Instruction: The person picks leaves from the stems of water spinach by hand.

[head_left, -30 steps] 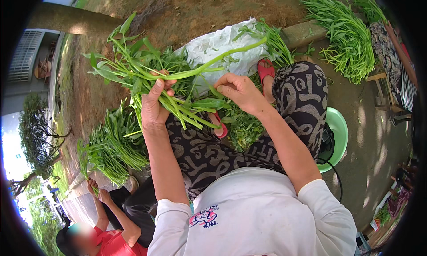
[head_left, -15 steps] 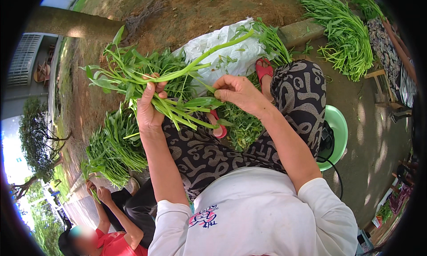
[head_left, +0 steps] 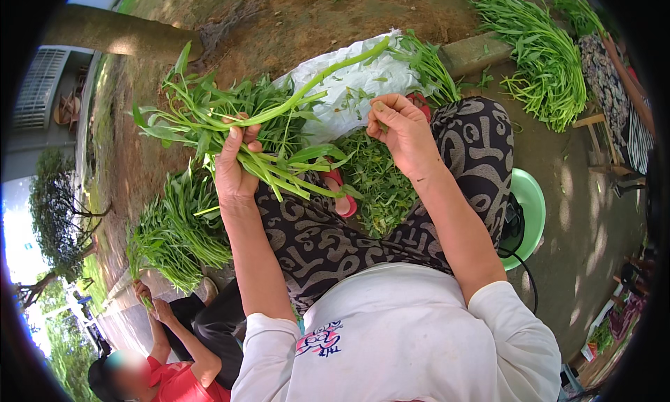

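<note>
My left hand is closed round a bunch of water spinach, its leafy tops to the left and its cut stems to the right. One thick stem juts out beyond the others, up over the white sack. To the right of the bunch and apart from it, my right hand is raised with thumb and index finger pinched together and the other fingers curled. Whatever is between those fingertips is too small to make out. Beneath both hands, a heap of loose picked leaves covers the ground between my feet.
A white sack lies ahead, with greens on both sides. Piled water spinach lies at left and far right. A green basin holding something black stands by my right leg. Co-worker's hands hold greens at lower left. A wooden stool stands right.
My right hand has pulled away from the bunch, up and to the right, still pinched. My left hand has stayed nearly in place, holding the water spinach.
</note>
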Demonstrator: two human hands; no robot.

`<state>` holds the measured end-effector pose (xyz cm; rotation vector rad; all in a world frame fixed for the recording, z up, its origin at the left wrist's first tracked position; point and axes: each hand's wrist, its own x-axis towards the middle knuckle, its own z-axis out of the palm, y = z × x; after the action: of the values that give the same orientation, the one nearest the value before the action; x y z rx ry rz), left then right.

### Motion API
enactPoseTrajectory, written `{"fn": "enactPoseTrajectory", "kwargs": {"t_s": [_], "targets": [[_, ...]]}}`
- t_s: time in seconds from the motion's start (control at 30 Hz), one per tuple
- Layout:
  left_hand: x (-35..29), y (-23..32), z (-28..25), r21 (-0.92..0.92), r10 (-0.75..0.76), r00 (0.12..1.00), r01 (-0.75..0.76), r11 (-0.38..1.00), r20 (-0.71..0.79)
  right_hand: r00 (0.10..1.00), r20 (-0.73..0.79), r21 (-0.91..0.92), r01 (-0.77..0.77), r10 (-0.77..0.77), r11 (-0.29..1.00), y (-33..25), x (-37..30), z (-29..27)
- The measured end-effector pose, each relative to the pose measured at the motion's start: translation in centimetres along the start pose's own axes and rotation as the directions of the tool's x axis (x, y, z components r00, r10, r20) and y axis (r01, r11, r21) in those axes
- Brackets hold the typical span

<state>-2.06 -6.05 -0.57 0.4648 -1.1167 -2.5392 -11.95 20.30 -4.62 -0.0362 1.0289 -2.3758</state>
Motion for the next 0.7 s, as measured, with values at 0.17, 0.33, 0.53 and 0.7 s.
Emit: {"fn": "enactPoseTrajectory", "kwargs": {"t_s": [0.17, 0.33, 0.53, 0.7], "targets": [[0.1, 0.0, -0.4, -0.006, -0.012, 1.000, 0.012, 1.000, 0.028, 0.994, 0.009, -0.381, 0.102, -0.107, 0.919, -0.2, 0.1, 0.6], [-0.1, -0.1, 0.3, 0.063, -0.013, 1.000, 0.012, 0.998, 0.021, 0.968, 0.105, -0.550, 0.246, -0.226, 0.798, 1.4, 0.2, 0.8], [-0.2, -0.5, 1.0, 0.116, 0.001, 0.999, -0.007, 0.993, 0.050, 0.974, 0.223, -0.595, 0.171, -0.043, 0.785, 1.2, -0.5, 2.7], [0.0, -0.8, 1.6, 0.137, 0.023, 0.997, -0.032, 0.990, 0.069, 0.974, 0.227, -0.550, 0.117, 0.013, 0.827, 1.7, -0.7, 3.2]]}}
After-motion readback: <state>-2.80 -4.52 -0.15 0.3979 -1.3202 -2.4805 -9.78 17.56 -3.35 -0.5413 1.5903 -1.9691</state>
